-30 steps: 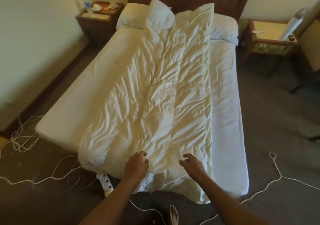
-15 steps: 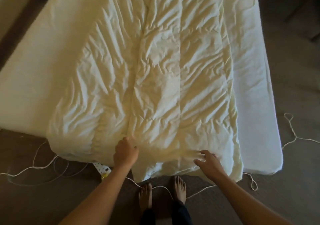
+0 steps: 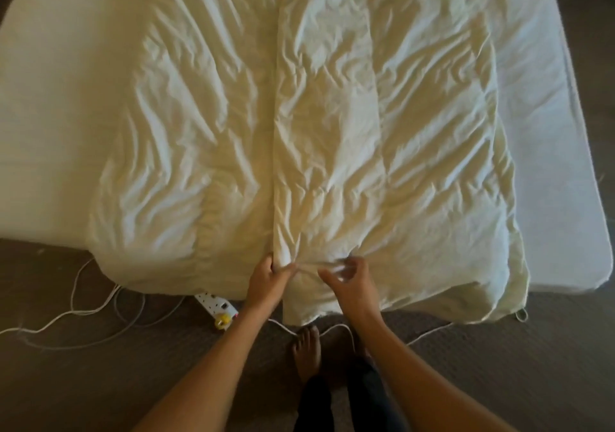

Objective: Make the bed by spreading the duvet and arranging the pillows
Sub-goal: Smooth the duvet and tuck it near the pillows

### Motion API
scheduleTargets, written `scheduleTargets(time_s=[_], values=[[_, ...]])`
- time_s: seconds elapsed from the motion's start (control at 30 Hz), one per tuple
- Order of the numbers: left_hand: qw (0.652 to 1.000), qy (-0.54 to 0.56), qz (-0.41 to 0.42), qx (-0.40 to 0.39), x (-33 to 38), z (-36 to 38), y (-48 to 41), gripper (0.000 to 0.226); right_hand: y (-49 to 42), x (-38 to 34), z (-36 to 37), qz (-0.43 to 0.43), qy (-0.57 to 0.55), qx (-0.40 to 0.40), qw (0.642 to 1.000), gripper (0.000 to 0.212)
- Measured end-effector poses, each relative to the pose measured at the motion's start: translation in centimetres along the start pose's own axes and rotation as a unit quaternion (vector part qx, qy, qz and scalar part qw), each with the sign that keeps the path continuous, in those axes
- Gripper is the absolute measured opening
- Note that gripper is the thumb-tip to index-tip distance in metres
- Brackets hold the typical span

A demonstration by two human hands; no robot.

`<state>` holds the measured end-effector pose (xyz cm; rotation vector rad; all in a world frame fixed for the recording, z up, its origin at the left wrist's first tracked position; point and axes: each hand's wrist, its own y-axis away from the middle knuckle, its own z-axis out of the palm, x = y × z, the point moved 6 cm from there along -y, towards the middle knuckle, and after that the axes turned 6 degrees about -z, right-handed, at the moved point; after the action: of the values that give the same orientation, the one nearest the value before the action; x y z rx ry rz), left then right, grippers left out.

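A crumpled cream duvet (image 3: 316,125) lies folded in a long strip down the middle of the white mattress (image 3: 60,105), its near end hanging over the foot of the bed. My left hand (image 3: 268,280) pinches a fold of the duvet at the central seam near the foot edge. My right hand (image 3: 347,280) is close beside it, fingers curled and blurred against a bunched fold of the same fabric; whether it grips is unclear. The pillows are out of view.
A white power strip (image 3: 218,306) with a yellow plug lies on the dark carpet just left of my left arm. White cables (image 3: 76,315) trail across the floor at left and under my bare feet (image 3: 307,351). Bare mattress shows on both sides of the duvet.
The view has dipped closer to the foot of the bed. My right hand moved left toward my left hand, and both now bunch the duvet at the centre seam.
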<state>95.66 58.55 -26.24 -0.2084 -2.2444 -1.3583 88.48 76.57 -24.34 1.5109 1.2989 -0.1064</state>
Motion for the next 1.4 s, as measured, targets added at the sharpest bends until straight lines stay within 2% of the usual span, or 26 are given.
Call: scheduleTargets(time_s=[0.13, 0.2, 0.27, 0.37, 0.5, 0.6, 0.7, 0.77, 0.87, 0.97, 1.03, 1.1, 1.2, 1.23, 1.3, 1.4], values=[[0.995, 0.046, 0.001, -0.092, -1.3, 0.3, 1.0, 0.031, -1.2, -0.3, 0.6, 0.029, -0.019, 0.001, 0.999, 0.041], [0.992, 0.044, 0.013, -0.114, -1.7, 0.5, 1.2, 0.028, -2.0, -0.4, 0.9, 0.035, -0.037, 0.006, 0.999, 0.034], [0.993, 0.064, 0.017, -0.099, -2.0, 0.1, 1.4, 0.027, -2.4, -0.3, 1.5, 0.045, -0.07, -0.004, 0.996, 0.026], [0.995, 0.077, 0.048, -0.036, -2.6, -1.4, 2.1, 0.03, -1.8, -0.9, 2.2, 0.036, -0.094, -0.017, 0.995, 0.017], [0.992, 0.093, 0.079, 0.021, -2.6, -3.8, 2.7, 0.019, 1.1, -2.9, 3.3, -0.02, -0.117, 0.004, 0.993, 0.021], [0.993, 0.055, 0.094, 0.048, -2.6, -4.8, 2.9, 0.016, 1.6, -3.1, 4.6, -0.018, -0.094, -0.006, 0.995, 0.023], [0.996, -0.013, 0.079, 0.042, -3.0, -4.3, 1.7, 0.033, 1.1, -2.2, 4.6, -0.002, -0.033, -0.037, 0.999, 0.018], [0.998, -0.043, 0.041, 0.036, -3.3, -3.7, 0.7, 0.042, 0.7, -1.2, 2.0, -0.018, -0.042, 0.028, 0.999, 0.015], [0.999, -0.01, 0.013, 0.051, -2.6, -2.8, 0.4, 0.047, -0.2, 1.9, -5.7, -0.049, 0.041, 0.204, 0.977, 0.014], [0.993, 0.027, 0.033, 0.112, -0.8, -3.0, 0.2, 0.038, -1.6, 4.8, -13.7, -0.008, 0.159, 0.294, 0.942, 0.035], [0.987, 0.047, 0.049, 0.149, 0.3, -3.2, -0.3, 0.039, -2.7, 6.7, -18.5, 0.031, 0.163, 0.336, 0.927, 0.053], [0.985, 0.052, 0.051, 0.156, 0.7, -3.1, -0.6, 0.041, -3.8, 8.5, -21.7, 0.06, 0.144, 0.338, 0.928, 0.076], [0.986, 0.062, 0.02, 0.151, -0.9, -2.3, -0.3, 0.055, -4.3, 11.4, -22.8, 0.106, 0.045, 0.259, 0.959, 0.097], [0.985, 0.074, 0.004, 0.154, -1.8, -2.0, 0.0, 0.062, -4.2, 12.0, -22.4, 0.118, -0.002, 0.227, 0.967, 0.095], [0.979, 0.097, -0.011, 0.18, -2.9, -1.6, 1.0, 0.059, -3.7, 11.9, -21.5, 0.119, -0.097, 0.198, 0.968, 0.071], [0.95, 0.097, 0.029, 0.294, -1.5, -2.4, 3.0, 0.045, -3.2, 11.1, -21.9, 0.108, -0.225, 0.238, 0.939, 0.038]])
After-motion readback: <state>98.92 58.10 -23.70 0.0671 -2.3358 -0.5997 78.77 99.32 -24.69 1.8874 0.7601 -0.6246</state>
